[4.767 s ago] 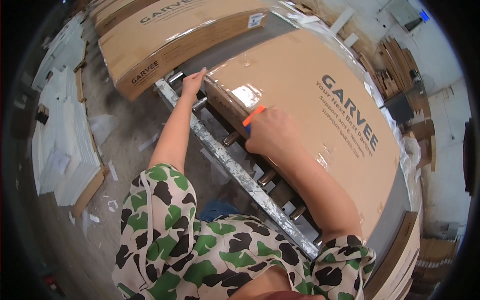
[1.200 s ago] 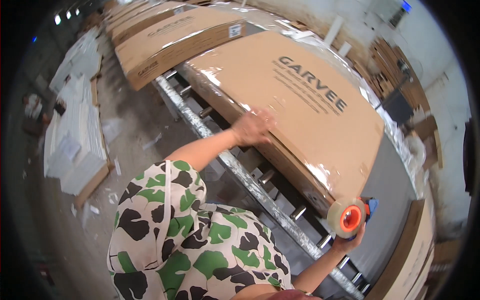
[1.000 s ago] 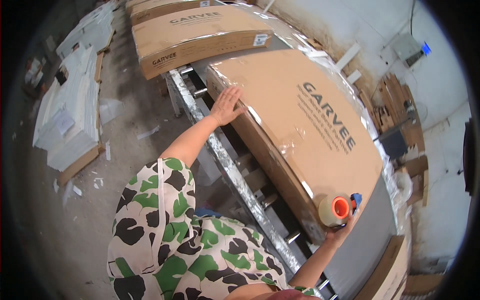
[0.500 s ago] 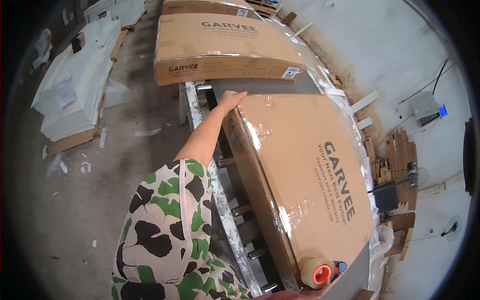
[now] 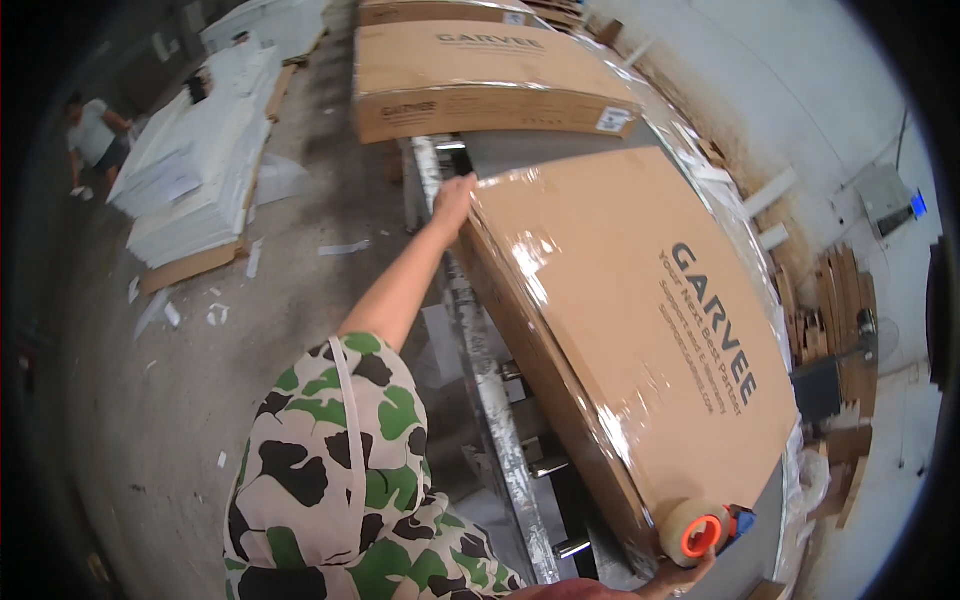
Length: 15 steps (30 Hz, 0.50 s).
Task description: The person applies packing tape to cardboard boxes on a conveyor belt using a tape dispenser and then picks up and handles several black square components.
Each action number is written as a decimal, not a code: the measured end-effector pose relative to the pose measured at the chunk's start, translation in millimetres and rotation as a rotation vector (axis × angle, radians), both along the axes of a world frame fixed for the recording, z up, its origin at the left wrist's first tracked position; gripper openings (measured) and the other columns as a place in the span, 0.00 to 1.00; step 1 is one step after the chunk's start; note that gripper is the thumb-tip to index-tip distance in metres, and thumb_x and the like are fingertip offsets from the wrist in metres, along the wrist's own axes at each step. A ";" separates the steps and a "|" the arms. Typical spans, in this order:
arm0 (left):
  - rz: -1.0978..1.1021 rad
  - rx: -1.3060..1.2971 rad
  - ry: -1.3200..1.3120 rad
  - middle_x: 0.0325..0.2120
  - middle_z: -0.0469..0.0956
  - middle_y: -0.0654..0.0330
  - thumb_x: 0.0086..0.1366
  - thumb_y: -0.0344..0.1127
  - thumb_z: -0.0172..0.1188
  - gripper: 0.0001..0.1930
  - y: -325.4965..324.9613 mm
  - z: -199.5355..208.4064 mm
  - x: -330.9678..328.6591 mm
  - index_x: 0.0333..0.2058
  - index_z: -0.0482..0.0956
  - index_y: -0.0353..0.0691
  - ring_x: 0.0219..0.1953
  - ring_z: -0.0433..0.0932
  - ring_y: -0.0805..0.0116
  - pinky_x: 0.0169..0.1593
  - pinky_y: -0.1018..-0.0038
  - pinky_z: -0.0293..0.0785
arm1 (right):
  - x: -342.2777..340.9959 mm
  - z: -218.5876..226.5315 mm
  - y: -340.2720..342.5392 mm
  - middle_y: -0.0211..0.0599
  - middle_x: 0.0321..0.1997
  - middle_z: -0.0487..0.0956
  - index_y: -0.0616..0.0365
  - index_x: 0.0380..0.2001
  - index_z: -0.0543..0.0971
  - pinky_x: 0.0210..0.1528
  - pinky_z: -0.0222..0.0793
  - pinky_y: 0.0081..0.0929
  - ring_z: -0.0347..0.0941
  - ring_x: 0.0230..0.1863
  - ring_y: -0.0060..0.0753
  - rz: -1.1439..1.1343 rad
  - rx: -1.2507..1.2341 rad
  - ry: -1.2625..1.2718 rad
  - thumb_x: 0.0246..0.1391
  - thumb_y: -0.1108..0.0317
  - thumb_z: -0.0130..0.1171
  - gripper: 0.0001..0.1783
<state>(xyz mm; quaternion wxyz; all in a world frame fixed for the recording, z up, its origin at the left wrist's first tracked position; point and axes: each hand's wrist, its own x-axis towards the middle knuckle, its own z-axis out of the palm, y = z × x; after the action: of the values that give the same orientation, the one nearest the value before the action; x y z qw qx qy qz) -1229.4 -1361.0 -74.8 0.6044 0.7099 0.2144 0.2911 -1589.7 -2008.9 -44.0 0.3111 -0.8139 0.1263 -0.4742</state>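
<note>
A large flat cardboard box (image 5: 640, 300) lies on a roller conveyor, its taped edges shining. My left hand (image 5: 455, 207) is closed over the box's far left corner, arm stretched out. At the near end, low in the view, my right hand (image 5: 688, 573) grips a tape dispenser (image 5: 735, 522). It carries a wide roll of clear tape (image 5: 690, 528) with an orange core, and has a blue part beside the roll. The dispenser is at the box's near corner; whether it touches the cardboard I cannot tell. Part of the right hand is hidden below the roll.
Another closed box (image 5: 490, 75) sits farther along the conveyor (image 5: 485, 370), whose metal rail runs along my left. White sheets stand in stacks (image 5: 195, 180) on the floor to the left, near a person (image 5: 95, 135). Cardboard pieces (image 5: 845, 300) lean by the right wall.
The near box has shifted and turned slightly relative to the far box, its far end now closer to it. Both hands stay with the box and dispenser. The view has swung left.
</note>
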 end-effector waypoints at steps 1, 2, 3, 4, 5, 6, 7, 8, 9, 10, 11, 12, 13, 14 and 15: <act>-0.026 0.062 0.058 0.32 0.79 0.46 0.63 0.50 0.48 0.23 3.7 0.7 -40.1 0.32 0.79 0.33 0.39 0.77 0.52 0.43 0.63 0.69 | 7.2 12.6 6.0 0.41 0.45 0.75 0.61 0.41 0.76 0.52 0.68 0.39 0.71 0.46 0.41 -0.048 0.032 -0.066 0.50 0.58 0.55 0.19; -0.049 0.117 0.120 0.33 0.79 0.46 0.64 0.50 0.46 0.23 4.0 -1.4 -81.8 0.32 0.79 0.33 0.40 0.77 0.51 0.43 0.61 0.70 | 18.0 29.1 20.5 0.40 0.44 0.75 0.61 0.41 0.76 0.52 0.68 0.39 0.72 0.46 0.41 -0.034 0.117 -0.116 0.50 0.58 0.55 0.19; -0.046 0.117 0.119 0.35 0.79 0.47 0.64 0.49 0.46 0.22 -5.9 3.6 -126.8 0.32 0.79 0.35 0.41 0.77 0.50 0.44 0.60 0.70 | 24.1 41.3 31.8 0.40 0.44 0.75 0.61 0.40 0.76 0.52 0.68 0.39 0.72 0.46 0.40 -0.015 0.149 -0.147 0.50 0.58 0.55 0.19; -0.033 0.117 0.121 0.36 0.78 0.47 0.65 0.49 0.46 0.21 -18.5 10.8 -172.2 0.33 0.80 0.36 0.42 0.76 0.50 0.44 0.59 0.70 | 29.5 50.4 44.4 0.40 0.44 0.75 0.61 0.40 0.76 0.52 0.68 0.39 0.72 0.46 0.40 0.017 0.160 -0.163 0.50 0.58 0.55 0.19; -0.017 0.211 0.096 0.30 0.80 0.50 0.65 0.45 0.49 0.18 -28.0 9.0 -212.6 0.32 0.79 0.35 0.34 0.78 0.60 0.40 0.66 0.71 | 36.7 57.4 60.4 0.40 0.44 0.75 0.60 0.40 0.76 0.51 0.68 0.39 0.72 0.46 0.40 0.068 0.168 -0.177 0.50 0.58 0.55 0.18; 0.008 0.312 0.072 0.32 0.80 0.52 0.64 0.42 0.48 0.16 -39.4 1.2 -250.1 0.32 0.80 0.37 0.34 0.78 0.55 0.41 0.64 0.71 | 40.7 62.0 80.2 0.40 0.44 0.75 0.60 0.39 0.76 0.51 0.68 0.39 0.72 0.46 0.40 0.140 0.183 -0.180 0.50 0.59 0.55 0.18; -0.014 0.531 0.070 0.31 0.80 0.53 0.62 0.42 0.47 0.15 -49.9 0.0 -284.9 0.30 0.79 0.39 0.34 0.77 0.50 0.39 0.60 0.72 | 41.5 64.4 102.4 0.40 0.44 0.75 0.60 0.39 0.76 0.51 0.68 0.39 0.72 0.45 0.40 0.214 0.212 -0.180 0.49 0.59 0.55 0.18; -0.229 0.336 0.273 0.28 0.78 0.52 0.61 0.43 0.47 0.15 -75.5 39.3 -312.6 0.27 0.78 0.40 0.35 0.77 0.49 0.38 0.58 0.72 | 34.5 68.0 114.6 0.40 0.43 0.75 0.60 0.39 0.76 0.51 0.68 0.39 0.72 0.45 0.40 0.252 0.225 -0.162 0.49 0.59 0.55 0.18; -0.292 0.447 0.216 0.24 0.76 0.51 0.60 0.44 0.48 0.15 -88.1 49.0 -344.1 0.24 0.76 0.41 0.32 0.76 0.49 0.37 0.56 0.72 | 31.0 66.4 133.6 0.40 0.43 0.75 0.60 0.39 0.76 0.51 0.68 0.39 0.72 0.45 0.40 0.341 0.268 -0.127 0.49 0.59 0.55 0.17; -0.331 0.568 0.259 0.25 0.76 0.50 0.62 0.44 0.47 0.15 -97.7 36.2 -366.4 0.25 0.76 0.40 0.32 0.76 0.47 0.36 0.55 0.72 | 29.0 63.1 157.1 0.40 0.43 0.75 0.59 0.38 0.76 0.51 0.68 0.39 0.72 0.45 0.40 0.444 0.321 -0.078 0.49 0.59 0.55 0.17; -0.389 0.583 0.309 0.26 0.77 0.48 0.64 0.43 0.45 0.16 -110.3 26.6 -386.9 0.28 0.76 0.37 0.32 0.77 0.45 0.36 0.54 0.73 | 24.5 57.9 179.3 0.40 0.43 0.76 0.59 0.38 0.76 0.51 0.68 0.39 0.72 0.45 0.39 0.546 0.379 -0.017 0.49 0.59 0.55 0.17; -0.457 0.610 0.317 0.27 0.77 0.47 0.65 0.43 0.44 0.17 -116.9 24.2 -404.1 0.30 0.75 0.35 0.31 0.77 0.44 0.35 0.54 0.73 | 20.9 49.4 200.1 0.39 0.43 0.76 0.59 0.38 0.76 0.51 0.68 0.39 0.72 0.45 0.39 0.642 0.445 0.034 0.49 0.59 0.55 0.17; -0.552 0.649 0.347 0.26 0.76 0.46 0.65 0.43 0.44 0.17 -120.7 29.0 -419.6 0.29 0.75 0.35 0.31 0.76 0.45 0.35 0.54 0.73 | 14.8 44.6 223.2 0.39 0.43 0.76 0.59 0.38 0.76 0.51 0.68 0.39 0.72 0.45 0.39 0.729 0.518 0.104 0.49 0.59 0.55 0.16; -0.616 0.676 0.348 0.26 0.76 0.45 0.64 0.42 0.45 0.16 -122.9 28.0 -429.7 0.28 0.75 0.35 0.31 0.77 0.45 0.34 0.54 0.73 | 10.4 38.4 242.4 0.39 0.43 0.76 0.59 0.37 0.76 0.51 0.68 0.39 0.72 0.45 0.39 0.802 0.589 0.175 0.49 0.59 0.55 0.16; -0.722 0.745 0.353 0.25 0.76 0.45 0.62 0.41 0.47 0.15 -123.2 30.6 -436.6 0.28 0.75 0.35 0.30 0.76 0.45 0.34 0.53 0.73 | 6.0 34.9 260.1 0.39 0.42 0.76 0.59 0.37 0.76 0.51 0.68 0.39 0.72 0.45 0.39 0.871 0.660 0.255 0.49 0.59 0.55 0.16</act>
<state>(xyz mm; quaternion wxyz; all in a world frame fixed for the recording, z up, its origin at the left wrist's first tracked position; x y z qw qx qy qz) -1666.0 -1484.2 -44.2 0.3287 0.9424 -0.0622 -0.0020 -1583.7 -1748.8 -9.1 0.6986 -0.7013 -0.0432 -0.1353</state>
